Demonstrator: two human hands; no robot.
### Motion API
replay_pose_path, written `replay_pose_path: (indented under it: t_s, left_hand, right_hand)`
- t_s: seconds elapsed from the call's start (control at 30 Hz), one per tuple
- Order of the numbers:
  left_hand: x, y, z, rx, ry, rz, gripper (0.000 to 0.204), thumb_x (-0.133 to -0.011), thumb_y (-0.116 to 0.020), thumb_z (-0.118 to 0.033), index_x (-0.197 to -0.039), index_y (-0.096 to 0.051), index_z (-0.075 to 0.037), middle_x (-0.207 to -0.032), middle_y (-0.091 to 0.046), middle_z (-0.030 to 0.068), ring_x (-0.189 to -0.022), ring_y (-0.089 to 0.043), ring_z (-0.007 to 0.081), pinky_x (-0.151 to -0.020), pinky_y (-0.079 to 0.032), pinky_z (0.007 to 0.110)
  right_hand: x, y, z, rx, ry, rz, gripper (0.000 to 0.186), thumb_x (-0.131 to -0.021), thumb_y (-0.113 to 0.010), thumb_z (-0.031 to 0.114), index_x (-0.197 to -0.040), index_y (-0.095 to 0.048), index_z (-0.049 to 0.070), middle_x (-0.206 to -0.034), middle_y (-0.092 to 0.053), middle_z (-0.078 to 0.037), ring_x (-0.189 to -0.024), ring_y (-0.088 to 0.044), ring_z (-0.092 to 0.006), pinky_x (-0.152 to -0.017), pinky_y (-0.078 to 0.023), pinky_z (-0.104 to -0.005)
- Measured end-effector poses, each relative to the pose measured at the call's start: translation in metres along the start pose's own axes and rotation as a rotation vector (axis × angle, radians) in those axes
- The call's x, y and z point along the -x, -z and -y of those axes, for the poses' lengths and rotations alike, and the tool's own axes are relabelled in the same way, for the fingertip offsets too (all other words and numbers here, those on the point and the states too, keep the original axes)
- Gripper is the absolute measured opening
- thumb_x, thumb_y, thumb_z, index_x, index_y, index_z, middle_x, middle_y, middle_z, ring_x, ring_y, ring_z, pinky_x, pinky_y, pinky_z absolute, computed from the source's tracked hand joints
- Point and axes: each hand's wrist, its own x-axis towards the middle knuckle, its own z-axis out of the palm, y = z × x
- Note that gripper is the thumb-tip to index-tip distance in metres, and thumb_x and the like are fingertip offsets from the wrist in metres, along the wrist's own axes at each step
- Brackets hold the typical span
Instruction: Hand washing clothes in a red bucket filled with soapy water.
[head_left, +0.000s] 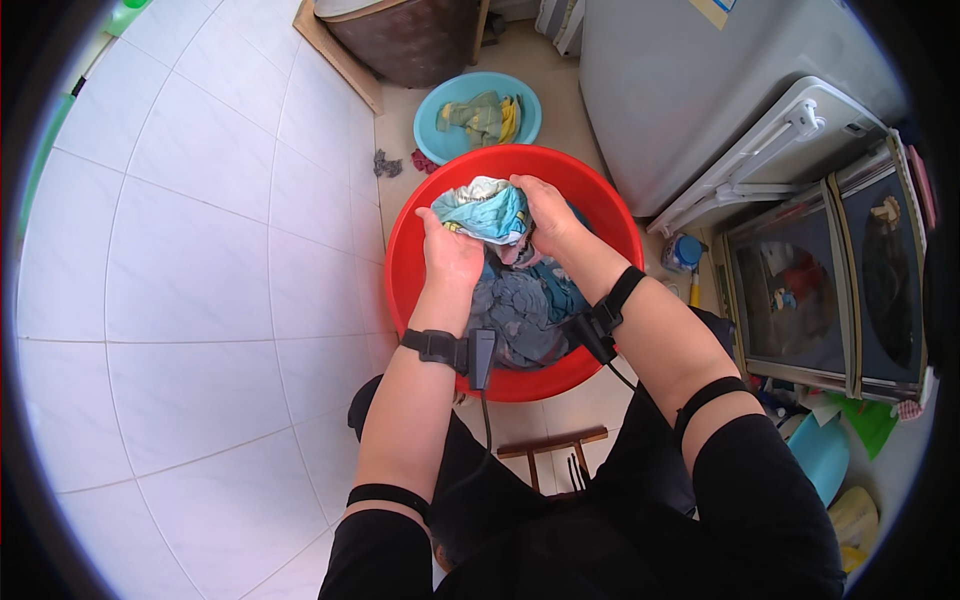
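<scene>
A light-blue garment (490, 215) with a white gathered edge and a yellow patch is held up over the far half of a red basin (395, 250). My left hand (452, 255) is closed on its left side, with the thumb along the cloth. On the other side, my right hand (546, 212) grips the garment's right edge; some of its fingers are hidden. Below both hands, wet dark grey-blue clothes (520, 305) lie bunched in the basin. A bit of pinkish cloth (520, 253) shows just under the garment.
Behind the red basin stands a light-blue basin (427, 110) with green and yellow cloths (482, 118). Small grey (387, 163) and dark red cloths (423, 161) lie on the floor. A tiled wall (200, 250) is at left. A blue-lidded jar (683, 252) and glass-fronted cabinet (790, 295) stand at right.
</scene>
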Motion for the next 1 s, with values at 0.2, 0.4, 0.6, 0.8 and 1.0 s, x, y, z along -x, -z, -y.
replay_pose_path:
  t_s: [0.2, 0.4, 0.6, 0.8, 1.0]
  left_hand:
    - [0.021, -0.018, -0.001, -0.008, 0.233, 0.076, 0.069, -0.108, -0.025, -0.057, -0.146, -0.043, -0.002, -0.145, -0.053, 0.0131, -0.134, -0.051, 0.0312, -0.114, -0.037, 0.049]
    - [0.004, -0.003, -0.025, -0.008, 0.025, 0.134, 0.047, -0.108, -0.045, -0.034, -0.143, -0.046, -0.001, -0.143, -0.055, 0.0141, -0.133, -0.052, 0.0331, -0.113, -0.039, 0.051]
    - [0.008, -0.009, -0.041, 0.093, -0.004, 0.144, 0.050, -0.108, -0.043, -0.037, -0.143, -0.045, -0.001, -0.144, -0.053, 0.0164, -0.134, -0.050, 0.0354, -0.113, -0.039, 0.052]
    - [-0.003, 0.003, -0.013, 0.040, 0.043, -0.023, 0.065, -0.110, -0.026, -0.051, -0.145, -0.045, 0.000, -0.147, -0.051, 0.0162, -0.136, -0.049, 0.0329, -0.116, -0.039, 0.049]
    - [-0.017, 0.049, 0.003, 0.028, 0.093, 0.154, 0.061, -0.103, -0.036, -0.064, -0.112, -0.062, -0.010, -0.107, -0.068, 0.0075, -0.100, -0.067, 0.0261, -0.088, -0.055, 0.043]
  right_hand:
    - [0.014, 0.004, 0.018, -0.078, -0.047, 0.275, 0.025, -0.090, -0.061, 0.007, -0.114, -0.064, -0.001, -0.107, -0.068, -0.010, -0.098, -0.066, -0.0221, -0.090, -0.055, -0.0363]
    - [0.021, 0.004, 0.018, 0.639, -0.068, 0.397, 0.051, -0.084, -0.066, 0.014, -0.133, -0.059, 0.001, -0.122, -0.066, -0.014, -0.112, -0.062, -0.0243, -0.100, -0.047, -0.0344]
    - [0.012, 0.030, 0.022, 1.064, -0.263, 0.278, 0.041, -0.085, -0.065, 0.015, -0.124, -0.062, 0.002, -0.112, -0.063, -0.014, -0.106, -0.061, -0.0245, -0.094, -0.050, -0.0342]
    - [0.012, 0.015, 0.011, 0.213, 0.048, 0.168, 0.045, -0.083, -0.057, 0.004, -0.127, -0.056, 0.010, -0.108, -0.062, -0.010, -0.098, -0.063, -0.0230, -0.073, -0.058, -0.0359]
    - [0.058, -0.045, -0.020, 1.222, 0.658, 0.240, 0.044, -0.087, -0.073, 0.045, -0.110, -0.066, 0.008, -0.111, -0.066, -0.016, -0.100, -0.067, -0.0324, -0.083, -0.052, -0.0406]
